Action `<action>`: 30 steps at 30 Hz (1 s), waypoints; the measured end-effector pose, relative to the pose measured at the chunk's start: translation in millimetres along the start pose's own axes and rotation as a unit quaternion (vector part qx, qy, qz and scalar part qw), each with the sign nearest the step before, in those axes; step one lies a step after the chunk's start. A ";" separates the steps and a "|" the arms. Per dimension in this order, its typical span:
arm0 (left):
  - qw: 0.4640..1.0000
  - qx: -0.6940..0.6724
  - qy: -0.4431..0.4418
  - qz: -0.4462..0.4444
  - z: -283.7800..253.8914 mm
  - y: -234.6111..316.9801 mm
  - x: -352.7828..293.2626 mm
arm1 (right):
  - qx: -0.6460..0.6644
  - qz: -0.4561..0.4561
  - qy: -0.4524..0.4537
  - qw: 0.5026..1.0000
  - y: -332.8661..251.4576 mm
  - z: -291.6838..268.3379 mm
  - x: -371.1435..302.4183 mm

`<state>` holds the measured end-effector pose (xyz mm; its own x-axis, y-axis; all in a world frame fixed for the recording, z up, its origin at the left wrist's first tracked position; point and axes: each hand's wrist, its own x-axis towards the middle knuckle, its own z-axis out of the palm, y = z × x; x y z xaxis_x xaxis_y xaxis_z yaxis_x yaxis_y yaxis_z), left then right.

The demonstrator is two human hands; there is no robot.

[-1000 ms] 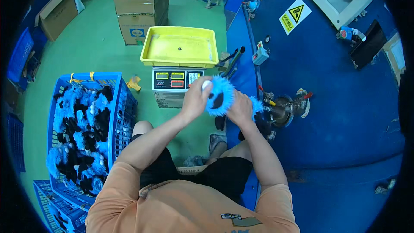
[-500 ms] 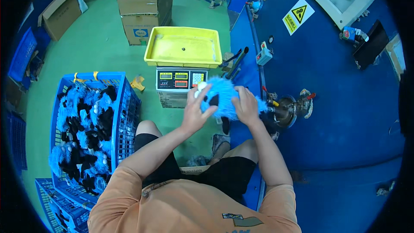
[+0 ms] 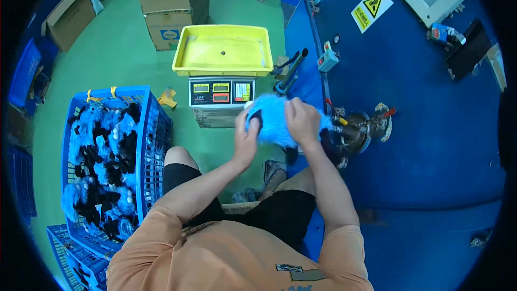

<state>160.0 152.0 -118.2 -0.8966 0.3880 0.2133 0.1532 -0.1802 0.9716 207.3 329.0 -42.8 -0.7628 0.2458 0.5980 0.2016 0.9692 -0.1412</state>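
Note:
A fluffy blue plush toy (image 3: 273,119) with black patches hangs between my hands, just in front of the metal fitting on the blue machine wall. A white bead-like part shows at its left end. My left hand (image 3: 245,141) grips that end, thumb near a black patch. On the toy's upper right side lies my right hand (image 3: 302,124), fingers closed into the fur. The toy's right end reaches the round metal fitting (image 3: 358,133) with its red-handled valves; black cloth there hides whether the two join.
To my left stands a blue plastic crate (image 3: 144,151) full of similar plush pieces. A yellow tray (image 3: 223,71) sits on a digital scale (image 3: 207,99) ahead. Beyond it is an open cardboard box (image 3: 161,27). The blue machine wall (image 3: 420,145) bounds my right side.
The plush toy has turned slightly, so its black patch and white parts show less. My right hand has shifted a little left and up on it. The whole view has tilted slightly.

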 end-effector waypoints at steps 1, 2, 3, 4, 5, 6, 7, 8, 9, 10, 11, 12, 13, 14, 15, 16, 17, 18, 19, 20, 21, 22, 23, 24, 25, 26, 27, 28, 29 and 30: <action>0.999 0.038 0.026 0.016 8.7 3.8 -1.7 | 0.006 -0.006 -0.008 1.000 7.2 -1.0 -3.3; 0.995 0.073 0.050 0.036 18.0 7.4 1.2 | 0.009 -0.014 -0.013 1.000 14.5 -3.1 -1.6; 0.990 0.107 0.074 0.056 20.1 9.6 1.7 | 0.011 -0.022 -0.017 1.000 16.3 -2.9 -1.1; 0.990 0.104 0.075 0.055 18.1 7.2 0.1 | 0.009 -0.025 -0.018 1.000 15.4 -4.1 -0.9; 0.994 0.079 0.061 0.047 11.0 2.5 -4.2 | -0.003 -0.017 -0.022 1.000 11.4 -5.0 -2.0; 0.996 0.056 0.047 0.042 0.5 -2.6 -6.6 | -0.013 -0.010 -0.023 1.000 5.4 -3.4 -1.4; 0.998 0.034 0.033 0.037 -8.3 -7.2 -8.5 | -0.022 -0.003 -0.023 0.999 -0.9 -1.7 -0.3; 0.999 0.012 0.019 0.033 -12.3 -11.5 -8.6 | -0.031 0.004 -0.024 0.999 -6.2 0.0 2.5; 0.999 0.012 0.020 0.034 -15.4 -6.1 -9.6 | -0.031 0.003 -0.022 0.999 -11.9 1.8 3.3; 0.999 -0.039 0.025 0.001 -18.8 -0.3 -11.5 | -0.025 0.004 -0.027 0.999 -17.5 3.1 4.3; 0.995 -0.091 0.030 -0.032 -20.9 10.2 -13.1 | -0.021 0.006 -0.031 0.999 -21.6 3.5 4.9; 0.987 -0.142 0.034 -0.064 -23.0 21.0 -14.4 | -0.016 0.008 -0.035 0.999 -25.7 3.9 5.5; 0.976 -0.192 0.038 -0.097 -24.8 29.6 -15.3 | -0.011 0.010 -0.039 0.999 -29.7 4.8 5.9; 0.976 -0.192 0.040 -0.096 -25.4 38.1 -14.5 | -0.010 0.008 -0.039 0.999 -34.0 5.1 6.3; 0.973 -0.201 0.054 -0.101 -25.1 47.2 -10.5 | -0.008 0.013 -0.037 0.999 -38.2 5.8 6.7; 0.970 -0.208 0.068 -0.106 -25.3 55.2 -4.2 | -0.005 0.018 -0.035 0.999 -43.0 8.1 7.5; 0.967 -0.216 0.081 -0.111 -25.6 61.1 0.9 | -0.002 0.024 -0.033 0.999 -48.0 10.6 8.2; 0.963 -0.222 0.095 -0.116 -26.4 63.6 2.8 | 0.002 0.030 -0.031 0.999 -53.3 13.2 8.8; 0.964 -0.218 0.096 -0.114 -31.1 61.9 2.6 | 0.006 0.031 -0.030 0.999 -60.5 16.8 10.4; 0.963 -0.213 0.117 -0.113 -39.7 57.5 1.0 | 0.029 0.010 -0.022 0.999 -69.3 20.2 12.5; 0.961 -0.210 0.137 -0.114 -48.3 52.2 -2.6 | 0.050 -0.009 -0.015 0.999 -77.2 21.7 14.1; 0.959 -0.207 0.156 -0.114 -54.6 46.2 -6.6 | 0.070 -0.029 -0.007 0.997 -82.5 22.5 15.1; 0.956 -0.204 0.175 -0.115 -55.7 40.5 -10.9 | 0.088 -0.048 0.001 0.995 -83.5 22.6 15.0; 0.946 -0.240 0.163 -0.146 -53.9 32.4 -20.0 | 0.086 -0.073 0.009 0.994 -81.9 24.7 15.4; 0.933 -0.276 0.149 -0.179 -48.9 26.9 -31.2 | 0.083 -0.096 0.015 0.992 -76.2 24.7 13.0; 0.932 -0.273 0.159 -0.180 -34.9 32.0 -39.1 | 0.091 -0.099 0.010 0.991 -59.0 21.1 9.4; 0.947 -0.212 0.133 -0.203 -9.9 38.0 -44.3 | 0.069 -0.018 -0.041 0.997 -27.4 13.8 7.1; 0.957 -0.152 0.098 -0.226 5.3 42.8 -45.5 | 0.038 0.068 -0.088 0.993 -3.4 4.6 5.5; 0.957 -0.156 0.097 -0.226 4.7 41.6 -44.2 | 0.013 0.031 -0.050 0.998 1.5 -4.9 4.7; 0.956 -0.166 0.097 -0.220 1.6 39.1 -42.8 | -0.012 -0.007 -0.013 1.000 2.5 -11.0 4.5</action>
<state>205.0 129.8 -89.1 -0.9093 0.3230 -0.2624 -0.3676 -0.3280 0.8702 211.1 332.4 -31.8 -0.7813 0.2321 0.5794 0.2047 0.9722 -0.1134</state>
